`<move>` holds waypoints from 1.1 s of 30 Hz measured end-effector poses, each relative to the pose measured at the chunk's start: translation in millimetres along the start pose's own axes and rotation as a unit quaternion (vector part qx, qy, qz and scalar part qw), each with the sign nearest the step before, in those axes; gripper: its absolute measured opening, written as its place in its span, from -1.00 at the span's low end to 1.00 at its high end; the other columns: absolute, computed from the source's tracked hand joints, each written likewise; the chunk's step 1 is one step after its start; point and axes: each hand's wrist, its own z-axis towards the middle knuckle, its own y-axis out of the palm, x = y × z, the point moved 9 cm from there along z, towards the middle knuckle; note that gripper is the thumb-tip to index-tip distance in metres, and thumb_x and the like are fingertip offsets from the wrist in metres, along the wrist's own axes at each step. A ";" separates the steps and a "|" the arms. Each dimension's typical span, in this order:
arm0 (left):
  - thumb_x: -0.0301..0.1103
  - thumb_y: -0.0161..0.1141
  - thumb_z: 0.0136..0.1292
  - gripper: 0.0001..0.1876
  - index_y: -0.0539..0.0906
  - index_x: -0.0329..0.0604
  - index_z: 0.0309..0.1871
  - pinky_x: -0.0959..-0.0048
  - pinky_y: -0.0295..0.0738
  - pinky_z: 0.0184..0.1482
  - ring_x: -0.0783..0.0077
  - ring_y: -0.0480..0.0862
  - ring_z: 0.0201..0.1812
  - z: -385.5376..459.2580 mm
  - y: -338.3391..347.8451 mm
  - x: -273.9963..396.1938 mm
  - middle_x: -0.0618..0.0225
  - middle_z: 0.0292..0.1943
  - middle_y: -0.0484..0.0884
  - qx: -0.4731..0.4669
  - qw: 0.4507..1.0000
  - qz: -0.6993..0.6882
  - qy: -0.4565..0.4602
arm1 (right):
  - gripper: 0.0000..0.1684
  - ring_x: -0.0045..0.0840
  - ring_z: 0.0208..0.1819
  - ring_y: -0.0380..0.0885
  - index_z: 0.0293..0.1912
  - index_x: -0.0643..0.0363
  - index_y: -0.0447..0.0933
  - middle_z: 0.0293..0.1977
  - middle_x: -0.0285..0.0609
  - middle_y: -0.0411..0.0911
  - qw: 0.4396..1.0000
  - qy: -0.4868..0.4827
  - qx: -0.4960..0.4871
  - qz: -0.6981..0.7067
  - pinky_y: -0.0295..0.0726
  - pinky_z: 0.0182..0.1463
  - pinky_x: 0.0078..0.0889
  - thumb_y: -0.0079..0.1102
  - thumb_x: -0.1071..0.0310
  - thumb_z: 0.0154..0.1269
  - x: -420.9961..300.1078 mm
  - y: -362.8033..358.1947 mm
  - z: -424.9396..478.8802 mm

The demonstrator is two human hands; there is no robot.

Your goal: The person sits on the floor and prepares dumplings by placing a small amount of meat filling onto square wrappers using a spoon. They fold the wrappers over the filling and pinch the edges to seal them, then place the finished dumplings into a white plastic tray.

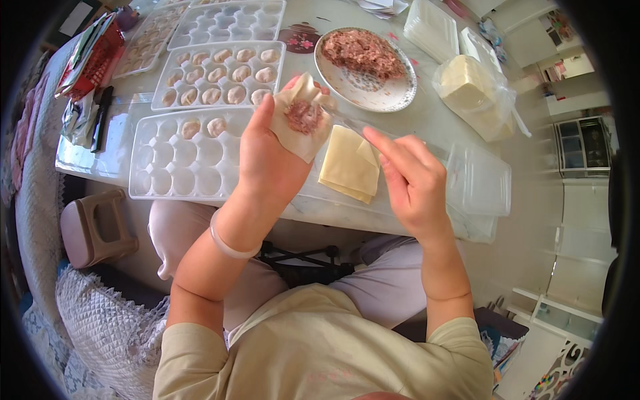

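Observation:
On my left hand (275, 145) lies a thin dough wrapper (305, 145) with a dab of minced meat (304, 117) at its middle. My right hand (415, 175) grips a slim utensil (350, 122), whose tip touches the wrapper's edge beside the meat; its exact kind cannot be told. Between the hands, a stack of square yellow wrappers (348, 165) lies on the table. Beyond it stands a patterned plate (367, 97) with a mound of minced meat (364, 52). Left of my left hand, a compartmented plastic tray (182, 172) holds two wrapped dumplings (217, 127).
Another tray (217, 75) of dumplings lies behind, with more trays (227, 25) beyond. At the right are bagged wrappers (470, 92), stacked plastic containers (431, 30) and a clear lid or box (479, 179). A red basket (100, 65) stands far left. The table's front edge (350, 227) is near my lap.

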 end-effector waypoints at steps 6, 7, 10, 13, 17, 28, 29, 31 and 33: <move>-0.12 -0.32 0.59 -0.52 0.35 -0.29 0.32 0.19 0.31 0.36 0.13 0.45 0.28 -0.6 -5.6 -9.3 0.09 0.23 0.47 -0.003 1.000 0.021 -0.020 | -0.67 -0.43 -0.52 0.49 0.07 0.14 0.64 -0.48 -0.17 0.50 0.995 0.075 -0.045 0.045 0.45 -0.41 -0.43 0.13 0.52 0.34 22.0 4.9 2.5; -0.13 -0.31 0.59 -0.53 0.35 -0.29 0.31 0.19 0.31 0.36 0.13 0.44 0.28 1.9 -6.7 -6.6 0.09 0.23 0.46 -0.004 1.000 0.015 -0.015 | -0.68 -0.44 -0.51 0.50 0.06 0.14 0.65 -0.50 -0.18 0.50 0.994 0.081 -0.050 0.044 0.45 -0.41 -0.44 0.15 0.51 0.33 22.9 0.3 1.6; -0.13 -0.31 0.59 -0.53 0.36 -0.31 0.30 0.19 0.30 0.37 0.13 0.43 0.30 5.7 -5.2 0.9 0.10 0.23 0.46 -0.091 0.991 -0.089 -0.041 | -0.68 -0.49 -0.53 0.50 0.04 0.11 0.66 -0.50 -0.22 0.50 0.998 0.047 -0.026 0.024 0.46 -0.44 -0.45 0.22 0.48 0.29 23.4 -5.0 0.9; -0.13 -0.30 0.59 -0.53 0.37 -0.31 0.29 0.19 0.29 0.38 0.13 0.41 0.32 4.9 -1.8 6.0 0.12 0.24 0.45 -0.094 0.988 -0.117 -0.042 | -0.67 -0.54 -0.57 0.49 0.02 0.05 0.68 -0.49 -0.28 0.48 0.999 -0.025 -0.003 -0.035 0.46 -0.49 -0.47 0.30 0.47 0.23 22.2 2.3 -3.2; -0.15 -0.29 0.58 -0.53 0.39 -0.31 0.29 0.19 0.27 0.40 0.14 0.41 0.32 3.0 1.3 10.6 0.14 0.25 0.44 -0.058 0.995 -0.076 -0.016 | -0.64 -0.58 -0.60 0.47 0.00 0.01 0.69 -0.47 -0.33 0.47 0.995 -0.081 0.024 -0.052 0.45 -0.56 -0.47 0.34 0.48 0.18 9.8 6.9 -3.2; -0.15 -0.29 0.58 -0.51 0.38 -0.37 0.29 0.25 0.25 0.37 0.19 0.44 0.30 -2.4 2.7 -4.0 0.14 0.22 0.48 -0.009 0.997 0.071 0.004 | -0.61 -0.54 -0.57 0.48 0.02 0.00 0.68 -0.47 -0.33 0.45 0.990 -0.093 0.022 -0.108 0.45 -0.56 -0.45 0.36 0.47 0.16 -1.8 5.3 -5.1; -0.15 -0.29 0.58 -0.51 0.38 -0.38 0.30 0.25 0.26 0.36 0.19 0.44 0.30 -2.8 2.2 -4.9 0.14 0.22 0.48 -0.007 0.997 0.076 0.003 | -0.61 -0.54 -0.57 0.48 0.02 0.00 0.68 -0.47 -0.33 0.44 0.989 -0.092 0.018 -0.113 0.45 -0.56 -0.45 0.36 0.46 0.16 -2.3 6.0 -5.4; -0.15 -0.30 0.58 -0.51 0.37 -0.38 0.30 0.26 0.26 0.36 0.19 0.44 0.29 -1.2 -0.7 -0.5 0.13 0.21 0.48 0.014 0.998 0.051 0.017 | -0.62 -0.54 -0.58 0.47 0.01 0.00 0.69 -0.47 -0.33 0.44 0.992 -0.076 0.018 -0.100 0.45 -0.57 -0.44 0.36 0.45 0.16 -0.3 1.1 -4.1; -0.15 -0.31 0.59 -0.51 0.37 -0.38 0.30 0.27 0.25 0.37 0.19 0.45 0.29 1.5 -1.6 3.5 0.12 0.22 0.48 0.019 0.999 0.024 0.022 | -0.64 -0.54 -0.59 0.47 0.00 -0.01 0.69 -0.47 -0.32 0.45 0.994 -0.071 0.000 -0.080 0.44 -0.57 -0.43 0.36 0.45 0.17 2.1 -2.0 -4.4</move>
